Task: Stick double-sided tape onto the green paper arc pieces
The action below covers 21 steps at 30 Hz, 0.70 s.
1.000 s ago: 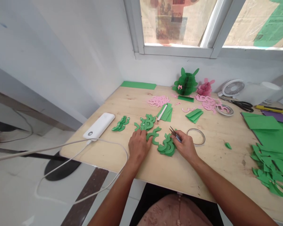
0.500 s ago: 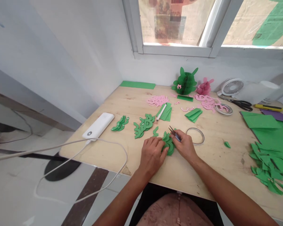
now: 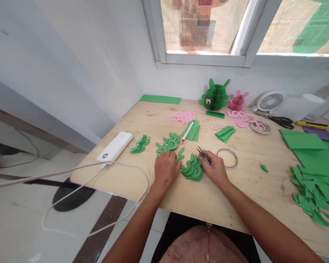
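Note:
My left hand point(image 3: 166, 170) rests on the wood, fingers forward and thumb spread. Its fingertips are at the near edge of a pile of curved green paper cutouts point(image 3: 170, 141). One loose green cutout point(image 3: 181, 153) lies right beside its index finger and thumb; whether they touch it I cannot tell. In my right hand point(image 3: 216, 168) is a small pair of scissors point(image 3: 205, 155), dark blades pointing up and left. Between the hands a fanned stack of green cutouts point(image 3: 193, 168) lies against the right hand's fingertips.
Left stand a white power bank point(image 3: 115, 147) with a cable and another cutout stack point(image 3: 140, 144). A white pen point(image 3: 188, 130) lies on green paper. A tape ring point(image 3: 227, 158) is right of my right hand. Green scraps point(image 3: 312, 193) cover the right side; pink cutouts point(image 3: 183, 117) lie behind.
My left hand has moved left, off the middle green stack, to the loose cutout and left pile. The stack is now more exposed. My right hand stays with the scissors.

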Tool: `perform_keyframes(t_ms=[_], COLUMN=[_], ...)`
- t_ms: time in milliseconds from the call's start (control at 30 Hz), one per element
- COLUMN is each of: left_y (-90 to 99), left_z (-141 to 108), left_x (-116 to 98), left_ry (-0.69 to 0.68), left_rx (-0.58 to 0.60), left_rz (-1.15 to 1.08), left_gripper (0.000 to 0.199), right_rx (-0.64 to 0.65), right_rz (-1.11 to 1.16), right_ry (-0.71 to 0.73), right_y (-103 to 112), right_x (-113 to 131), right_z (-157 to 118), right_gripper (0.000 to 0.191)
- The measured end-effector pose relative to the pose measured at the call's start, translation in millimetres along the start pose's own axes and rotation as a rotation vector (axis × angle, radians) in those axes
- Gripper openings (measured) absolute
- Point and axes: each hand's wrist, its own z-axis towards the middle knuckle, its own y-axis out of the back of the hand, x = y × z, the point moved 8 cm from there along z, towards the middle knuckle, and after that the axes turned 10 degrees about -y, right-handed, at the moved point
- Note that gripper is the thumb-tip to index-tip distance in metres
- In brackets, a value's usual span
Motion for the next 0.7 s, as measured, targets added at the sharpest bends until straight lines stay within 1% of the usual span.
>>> perform_keyframes(t_ms=[100,300,400,500,567,633,700], left_y=[-2.6,-3.7,2.9,16.9,27.7,36.1,36.3], left_z=[2.3,0.5,-2.7,-6.1,-6.3,-4.8,-3.5], left_x=[-1.5,5.8,11.0,13.1,6.9,-6.3,-24.7], left_ry=[0.038,0.094,0.122,0.158,0.133,0.066,-0.019], left_rx=[0.017,0.027,0.034,0.058,0.069,0.053,0.044], left_rz=[-0.061,-0.122,-0.141,-0.104,-0.027,0.054,0.092], left_gripper=[0.003,0.008,0.008,0.009,0.009,0.011,0.012], right_rx=[0.006,0.008,0.002,0.0,0.004,0.009,0.009], right_rz=[0.008,0.008,0.004,0.002,0.006,0.024,0.042], right_ry=[-0.003,-0.001,0.01,0.016,0.016,0.017,0.02], right_y=[0.0,0.1,0.4,-0.2,-1.0,-1.5,-1.2], right_x=[-0.4,0.6,1.3,0.6,-0.3,-0.8,-0.8], right_z=[-0.1,0.2,0.0,-0.1,0.0,0.1,0.4], right_gripper=[0.022,0.021,0.021,0.022,0.022,0.023,0.023])
